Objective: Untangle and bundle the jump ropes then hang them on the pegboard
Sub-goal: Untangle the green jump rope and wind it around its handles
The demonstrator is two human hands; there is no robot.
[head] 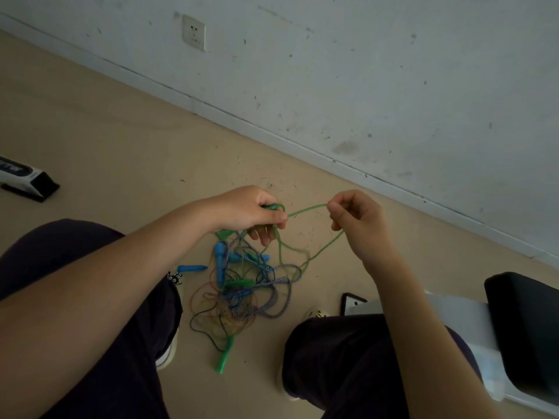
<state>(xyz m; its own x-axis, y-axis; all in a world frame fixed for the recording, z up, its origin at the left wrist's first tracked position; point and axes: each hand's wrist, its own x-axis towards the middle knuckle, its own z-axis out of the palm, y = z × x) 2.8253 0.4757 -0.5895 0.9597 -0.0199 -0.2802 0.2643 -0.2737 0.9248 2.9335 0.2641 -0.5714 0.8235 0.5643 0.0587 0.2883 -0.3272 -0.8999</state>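
Note:
A tangle of jump ropes (242, 294) lies on the floor between my knees: thin green cord, a blue-white braided rope, thin red and dark cords, blue handles (220, 264) and a green handle (224, 358). My left hand (251, 213) grips a green handle and some green cord above the pile. My right hand (354, 219) pinches the green cord (308, 209), which stretches taut between both hands and loops down into the tangle. No pegboard is in view.
A white wall with a socket (193, 32) and a baseboard runs diagonally behind. A black-and-white box (27, 179) lies at the left. A black seat on a white base (523, 322) stands at the right. My dark-trousered knees flank the pile.

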